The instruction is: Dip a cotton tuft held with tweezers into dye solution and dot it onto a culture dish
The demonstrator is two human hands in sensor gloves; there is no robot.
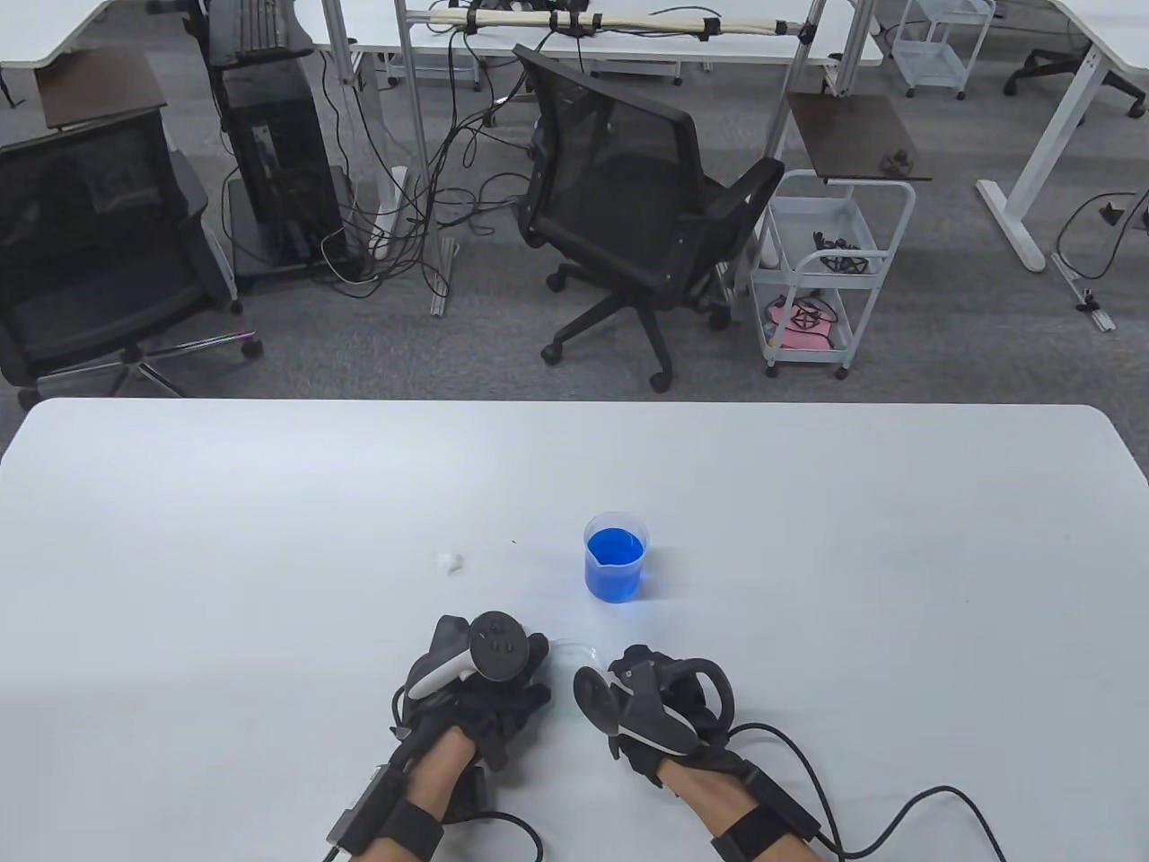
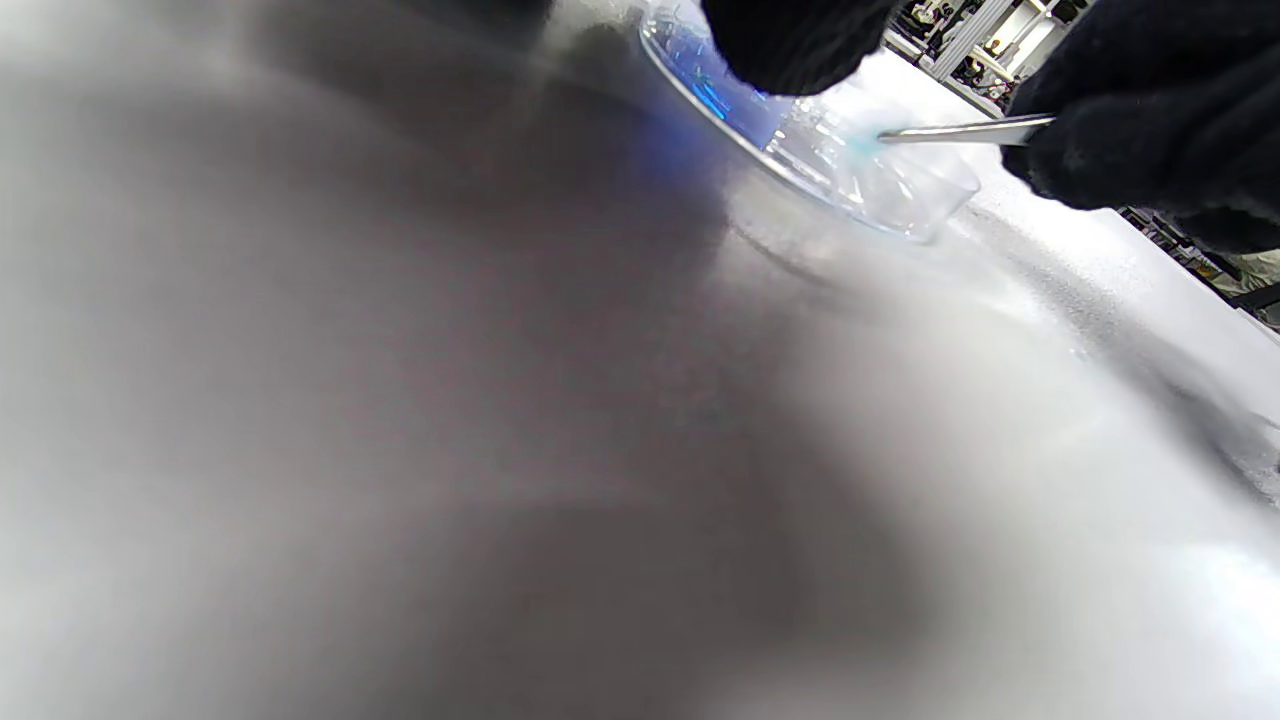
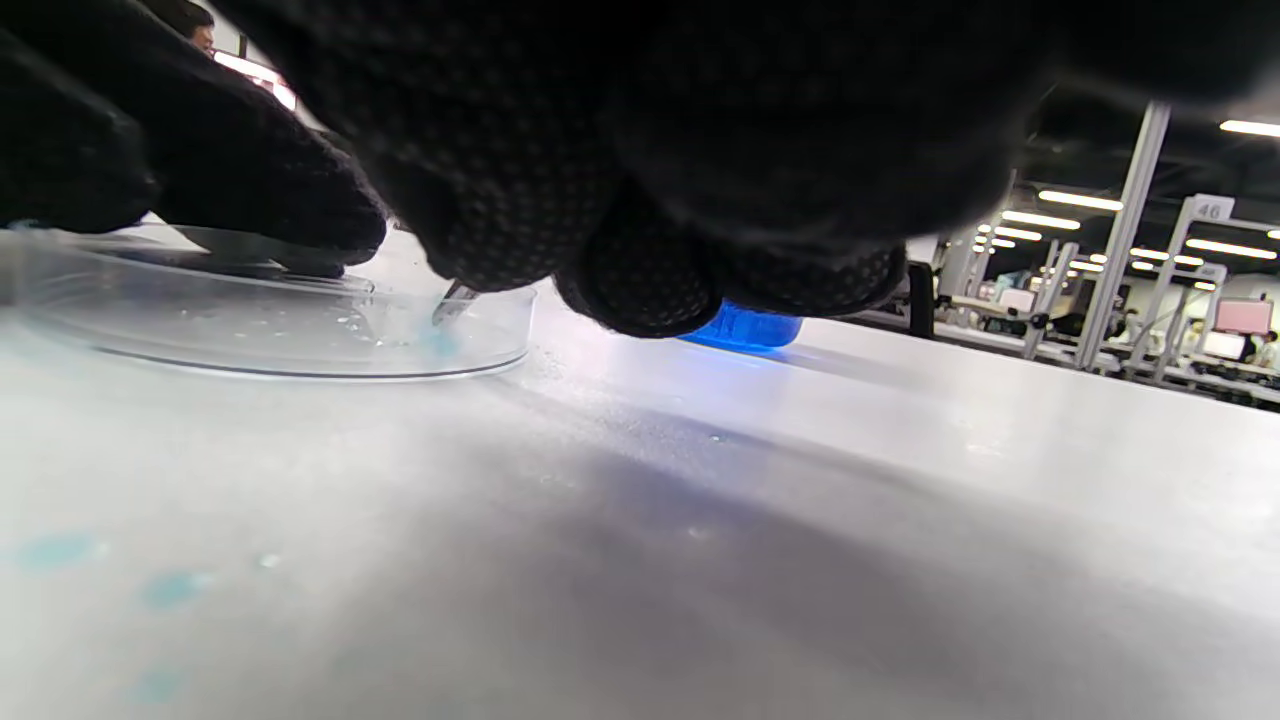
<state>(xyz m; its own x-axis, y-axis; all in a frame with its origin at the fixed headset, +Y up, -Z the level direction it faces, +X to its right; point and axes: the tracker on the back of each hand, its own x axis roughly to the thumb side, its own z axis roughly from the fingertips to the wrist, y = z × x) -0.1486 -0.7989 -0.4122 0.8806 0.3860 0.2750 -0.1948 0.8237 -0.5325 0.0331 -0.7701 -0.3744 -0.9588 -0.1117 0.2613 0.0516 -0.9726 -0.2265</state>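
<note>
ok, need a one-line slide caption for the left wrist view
Tweezers held by the right hand dab a blue-tinted cotton tuft into the clear culture dish.

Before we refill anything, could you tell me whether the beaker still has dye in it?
Yes, the upright beaker holds blue liquid, most of the way up its clear wall.

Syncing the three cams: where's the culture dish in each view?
Table view: culture dish at bottom centre, mostly hidden between the hands.
Left wrist view: top, right of centre, tweezers reaching in.
Right wrist view: left, on the table.
Shared landmark: blue dye beaker, behind the dish.
</note>
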